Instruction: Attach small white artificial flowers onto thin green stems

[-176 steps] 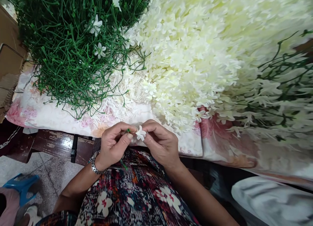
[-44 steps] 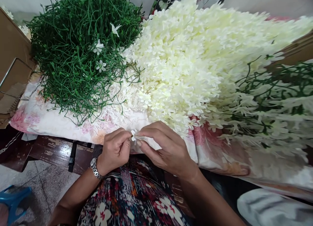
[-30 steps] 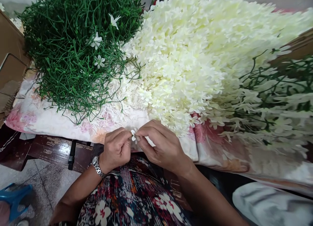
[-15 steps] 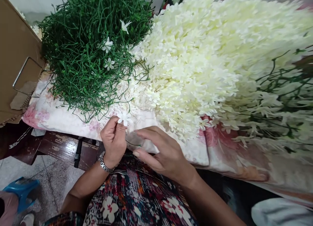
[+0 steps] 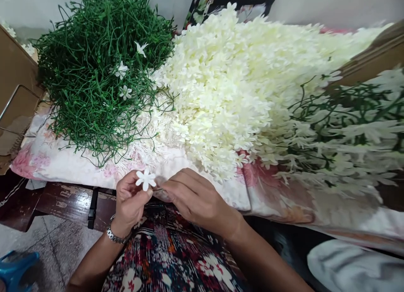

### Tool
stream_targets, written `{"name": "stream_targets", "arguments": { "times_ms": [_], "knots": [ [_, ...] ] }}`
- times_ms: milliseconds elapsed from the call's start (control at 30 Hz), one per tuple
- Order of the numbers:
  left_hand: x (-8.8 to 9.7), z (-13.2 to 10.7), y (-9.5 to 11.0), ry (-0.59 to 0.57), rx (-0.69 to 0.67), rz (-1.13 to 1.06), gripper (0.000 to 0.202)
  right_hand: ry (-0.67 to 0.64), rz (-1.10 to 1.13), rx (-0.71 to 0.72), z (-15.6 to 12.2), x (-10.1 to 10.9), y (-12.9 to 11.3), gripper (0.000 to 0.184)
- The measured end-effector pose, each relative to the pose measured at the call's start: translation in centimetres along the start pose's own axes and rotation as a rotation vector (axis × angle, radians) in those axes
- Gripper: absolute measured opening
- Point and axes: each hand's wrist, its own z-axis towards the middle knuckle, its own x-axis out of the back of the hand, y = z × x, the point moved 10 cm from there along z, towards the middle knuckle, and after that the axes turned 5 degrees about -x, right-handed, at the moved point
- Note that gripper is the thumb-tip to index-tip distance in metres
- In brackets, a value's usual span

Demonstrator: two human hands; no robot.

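Observation:
A white artificial flower with narrow petals faces up at my left hand, whose thumb and fingers are pinched on it. From beside the bloom a thin stem runs across to my right hand, which has its fingertips closed on it. The far end of the stem is hidden by the right fingers. Ahead of my left hand lies a heap of green artificial stems, with a few white flowers on it. A large pile of creamy white artificial petals spreads ahead of my right hand.
Pink-patterned cloth covers the work surface. Finished-looking white flowers on green stems lie at the right. A cardboard box with a wire handle stands at the left. A blue stool is on the floor.
My right hand, open half a second ago, has closed on the stem. My left hand has tilted the flower upward. The whole view has shifted a little.

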Motion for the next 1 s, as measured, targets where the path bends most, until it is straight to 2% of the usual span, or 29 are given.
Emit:
{"name": "stream_targets", "arguments": {
  "times_ms": [100, 167, 267, 333, 400, 467, 533, 633, 700, 733, 833, 1000],
  "knots": [
    [-0.4, -0.3, 0.7, -0.080, -0.087, 0.017, 0.018, -0.098, -0.098, 0.079, 0.4, -0.3, -0.9, 0.015],
    [-0.4, -0.3, 0.7, -0.097, -0.098, 0.053, 0.023, -0.143, -0.124, 0.124, 0.5, -0.4, -1.4, 0.013],
    [-0.1, -0.2, 0.8, -0.080, -0.135, 0.203, 0.013, -0.135, -0.130, 0.169, 0.5, -0.3, -1.8, 0.011],
    [-0.3, -0.1, 0.3, -0.097, -0.095, 0.324, 0.010, -0.116, -0.146, 0.169, 0.5, -0.4, -1.7, 0.012],
    [-0.6, -0.1, -0.9, -0.128, 0.001, 0.381, 0.014, -0.113, -0.171, 0.154, 0.6, -0.8, -1.6, 0.012],
    [-0.9, -0.1, -1.8, -0.132, 0.064, 0.369, 0.016, -0.126, -0.199, 0.132, 0.5, -1.3, -1.3, 0.011],
    [-1.2, 0.0, -2.1, -0.134, 0.062, 0.326, 0.013, -0.098, -0.207, 0.113, 0.4, -1.1, -0.8, 0.009],
    [-1.4, 0.4, -2.1, -0.104, 0.048, 0.256, 0.010, 0.105, -0.218, 0.046, -0.1, 2.0, 1.0, 0.012],
    [-0.9, 0.7, -2.1, -0.030, 0.063, 0.196, 0.012, 0.245, -0.335, -0.067, -0.6, 4.4, 3.3, 0.010],
    [-0.6, 0.8, -2.1, 0.012, 0.074, 0.164, 0.012, 0.271, -0.426, -0.142, -0.8, 5.2, 4.6, 0.007],
    [-0.4, 1.1, -1.8, 0.081, 0.091, 0.113, 0.014, 0.189, -0.607, -0.345, -1.0, 5.5, 8.1, 0.005],
    [-0.8, 1.4, -1.8, 0.076, 0.108, 0.082, 0.015, 0.159, -0.617, -0.403, -1.3, 4.3, 9.3, 0.013]
  ]
}}
